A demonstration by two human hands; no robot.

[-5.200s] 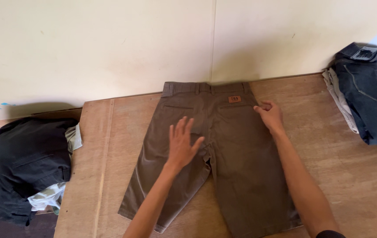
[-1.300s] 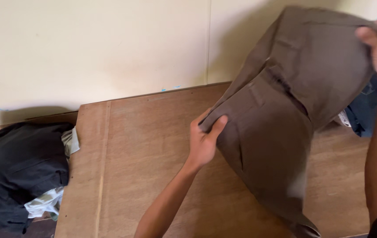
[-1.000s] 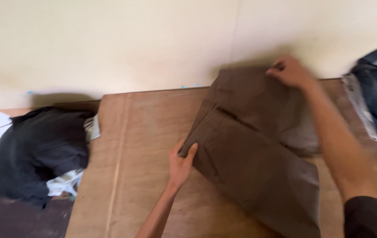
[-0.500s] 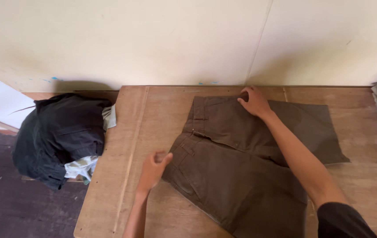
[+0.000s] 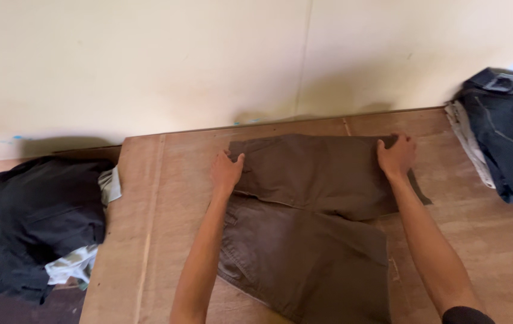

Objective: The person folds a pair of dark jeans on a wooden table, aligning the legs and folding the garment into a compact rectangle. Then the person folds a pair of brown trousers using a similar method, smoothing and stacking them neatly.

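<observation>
Brown shorts (image 5: pixel 310 222) lying on the wooden table (image 5: pixel 490 240), toward the far edge, roughly midway between the left and right edges; upper part folded across into a flat band parallel to that far edge, lower part running back to the near edge at a slant. Left hand (image 5: pixel 226 173) resting at the left end of the folded band, fingers curled over the cloth edge, pinching it rather than pressing flat. Right hand (image 5: pixel 396 156) at the right end of the band, fingers bent down onto the fabric, gripping the corner there; exact pinch hard to confirm, thumb hidden. Both forearms reaching out from the near edge, nearly straight, spread in a V, wrists low to the cloth. For a clean fold here, as a judgement: keep both ends level so the band stays parallel to the far edge, pull lightly outward to take slack out before pressing down, watch the right tip of cloth sticking out past the right hand toward the right edge, and square the slanted lower layer before any further fold. Dark pile of clothes (image 5: pixel 34 222) off the left edge, not touching the shorts. Stack of blue jeans (image 5: pixel 505 135) at the far right corner, well apart from both hands.
</observation>
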